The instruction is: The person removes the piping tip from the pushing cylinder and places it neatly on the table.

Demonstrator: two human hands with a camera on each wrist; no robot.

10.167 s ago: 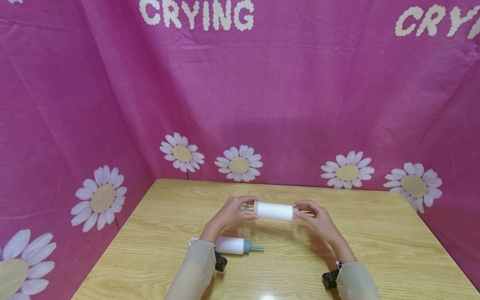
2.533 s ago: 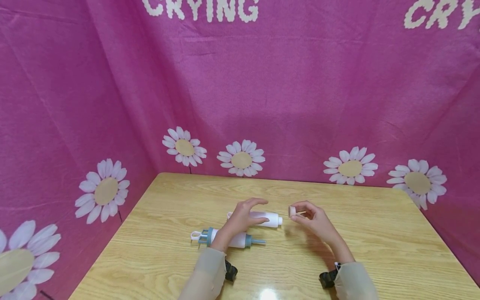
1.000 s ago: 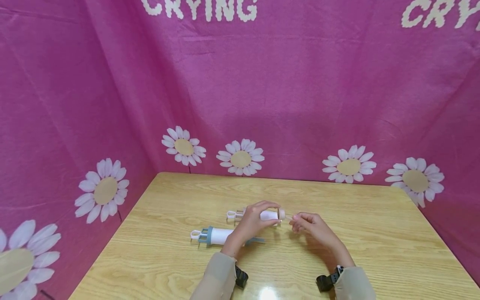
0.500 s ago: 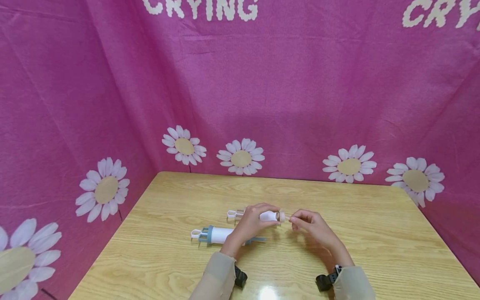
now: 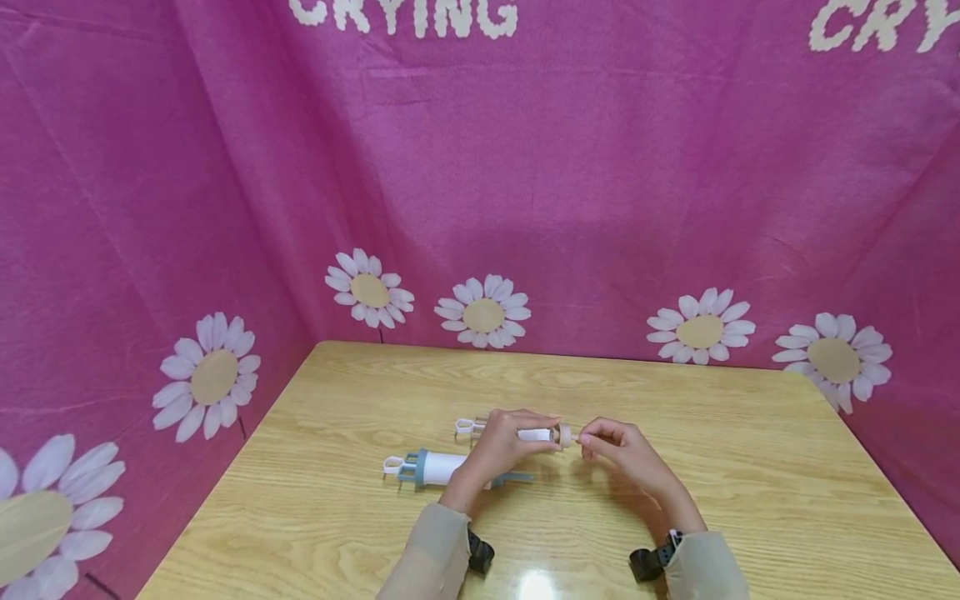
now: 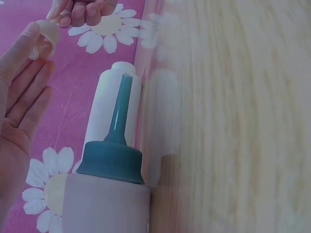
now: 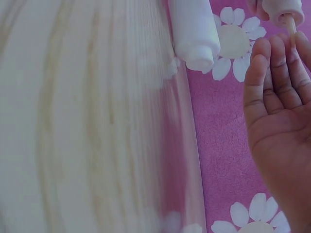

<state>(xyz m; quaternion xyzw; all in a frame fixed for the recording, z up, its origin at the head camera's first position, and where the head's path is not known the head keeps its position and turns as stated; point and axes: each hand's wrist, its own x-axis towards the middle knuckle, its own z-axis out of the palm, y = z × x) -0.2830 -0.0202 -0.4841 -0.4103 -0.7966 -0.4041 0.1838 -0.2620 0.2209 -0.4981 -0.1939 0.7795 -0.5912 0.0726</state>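
Thumb and fingers of my left hand [image 5: 502,446] pinch a pale pinkish screw cap [image 5: 566,435] above the table. A thin pale nozzle [image 7: 290,23] pokes out through the cap, shown in the right wrist view. My right hand [image 5: 622,450] pinches the nozzle's tip between thumb and finger. Behind and below the left hand lies a white syringe-like tube [image 5: 534,435]; its bare threaded neck [image 7: 199,59] shows in the right wrist view. A second syringe-like tube, white with teal ends [image 5: 442,468], lies closer to me, partly hidden by my left wrist.
Both tubes lie on a wooden table [image 5: 712,467], their white ring handles [image 5: 465,426] pointing left. A magenta cloth [image 5: 585,192] with daisies hangs behind and at the sides of the table. A black camera [image 5: 480,552] sits on each wrist.
Earlier both hands held the white tube; later it lies down and the right hand holds its cap. The left hand then takes the cap and the right pinches the nozzle. Lately the hands barely move.
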